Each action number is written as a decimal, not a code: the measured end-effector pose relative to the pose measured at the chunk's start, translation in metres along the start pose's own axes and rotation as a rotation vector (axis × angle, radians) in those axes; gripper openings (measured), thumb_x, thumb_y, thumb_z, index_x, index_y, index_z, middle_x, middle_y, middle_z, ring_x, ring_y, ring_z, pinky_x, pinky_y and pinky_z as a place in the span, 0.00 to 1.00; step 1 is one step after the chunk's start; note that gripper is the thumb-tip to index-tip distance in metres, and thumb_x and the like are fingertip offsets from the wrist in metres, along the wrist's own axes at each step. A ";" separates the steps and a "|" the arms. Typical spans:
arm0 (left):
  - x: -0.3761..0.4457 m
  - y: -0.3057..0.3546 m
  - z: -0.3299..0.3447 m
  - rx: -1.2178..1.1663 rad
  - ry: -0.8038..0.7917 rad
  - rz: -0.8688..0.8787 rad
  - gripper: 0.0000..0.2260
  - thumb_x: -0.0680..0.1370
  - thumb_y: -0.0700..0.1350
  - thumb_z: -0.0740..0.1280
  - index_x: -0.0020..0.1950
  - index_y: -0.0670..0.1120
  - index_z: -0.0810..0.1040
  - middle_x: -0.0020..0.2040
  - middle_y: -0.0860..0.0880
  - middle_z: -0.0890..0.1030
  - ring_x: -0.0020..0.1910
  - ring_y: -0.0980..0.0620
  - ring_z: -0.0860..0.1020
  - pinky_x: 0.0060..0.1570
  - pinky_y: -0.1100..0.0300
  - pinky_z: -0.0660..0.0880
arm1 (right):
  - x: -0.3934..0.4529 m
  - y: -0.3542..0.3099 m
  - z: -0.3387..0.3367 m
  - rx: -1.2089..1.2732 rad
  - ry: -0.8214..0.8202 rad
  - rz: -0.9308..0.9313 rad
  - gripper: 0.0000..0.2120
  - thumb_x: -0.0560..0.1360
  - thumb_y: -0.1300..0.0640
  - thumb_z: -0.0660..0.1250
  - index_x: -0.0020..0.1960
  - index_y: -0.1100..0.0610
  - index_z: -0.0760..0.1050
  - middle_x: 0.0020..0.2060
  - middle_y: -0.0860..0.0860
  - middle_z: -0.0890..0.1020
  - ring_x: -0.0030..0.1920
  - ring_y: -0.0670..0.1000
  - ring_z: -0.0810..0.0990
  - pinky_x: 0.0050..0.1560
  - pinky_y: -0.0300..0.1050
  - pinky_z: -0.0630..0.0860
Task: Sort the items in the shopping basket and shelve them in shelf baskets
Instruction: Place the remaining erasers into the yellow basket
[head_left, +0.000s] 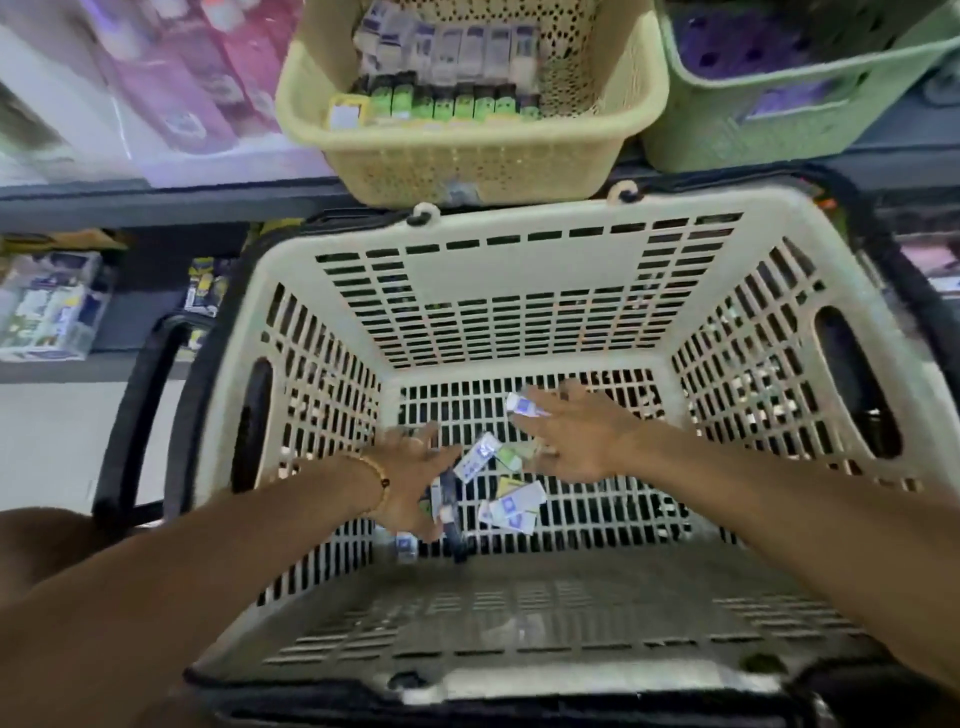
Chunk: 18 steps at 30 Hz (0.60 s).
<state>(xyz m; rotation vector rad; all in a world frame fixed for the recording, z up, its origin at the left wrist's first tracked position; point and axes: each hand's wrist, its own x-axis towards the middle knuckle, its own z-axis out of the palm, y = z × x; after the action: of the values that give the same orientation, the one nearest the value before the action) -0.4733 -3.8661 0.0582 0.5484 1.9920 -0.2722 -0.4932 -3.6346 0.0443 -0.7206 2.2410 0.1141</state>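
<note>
The cream shopping basket (519, 291) fills the middle of the view, and both my hands are down at its floor. Several small white-and-blue boxes (511, 506) lie loose there, along with a green-and-white one (508, 460). My left hand (405, 483) curls over a few small boxes (441, 501) at the floor's left side, with another box just below it. My right hand (582, 436) pinches a white-and-blue box (524, 406) between thumb and fingers. On the shelf above stands the yellow shelf basket (467, 161), holding rows of similar small boxes. Everything is motion-blurred.
A green shelf basket (769, 130) with purple items stands right of the yellow one. Pink packages (171, 78) lie on the shelf at the left. A lower shelf at the left holds boxed goods (47, 306). Black handles (130, 400) hang beside the shopping basket.
</note>
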 end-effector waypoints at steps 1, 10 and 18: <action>-0.002 0.000 0.007 -0.002 0.006 -0.001 0.46 0.73 0.64 0.67 0.78 0.56 0.39 0.79 0.47 0.36 0.77 0.37 0.44 0.73 0.44 0.54 | -0.004 -0.005 0.005 -0.027 -0.016 -0.044 0.30 0.80 0.36 0.52 0.79 0.42 0.50 0.80 0.50 0.43 0.76 0.64 0.51 0.71 0.62 0.60; -0.009 0.014 0.025 -0.385 0.148 -0.031 0.33 0.66 0.56 0.76 0.68 0.55 0.68 0.61 0.52 0.68 0.60 0.51 0.68 0.57 0.54 0.72 | -0.023 -0.025 0.009 0.392 0.044 -0.106 0.33 0.78 0.50 0.67 0.78 0.46 0.55 0.73 0.52 0.65 0.72 0.56 0.61 0.71 0.53 0.64; -0.010 0.020 0.032 -0.453 0.259 -0.169 0.31 0.63 0.64 0.73 0.62 0.56 0.70 0.56 0.49 0.65 0.60 0.49 0.64 0.61 0.51 0.68 | -0.016 -0.048 0.013 0.617 -0.100 -0.058 0.24 0.72 0.47 0.74 0.64 0.52 0.71 0.59 0.50 0.75 0.58 0.52 0.75 0.55 0.46 0.74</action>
<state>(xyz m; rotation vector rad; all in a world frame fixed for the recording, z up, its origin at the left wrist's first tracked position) -0.4349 -3.8640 0.0532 0.1290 2.2622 0.1583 -0.4507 -3.6640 0.0532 -0.4257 1.9944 -0.5361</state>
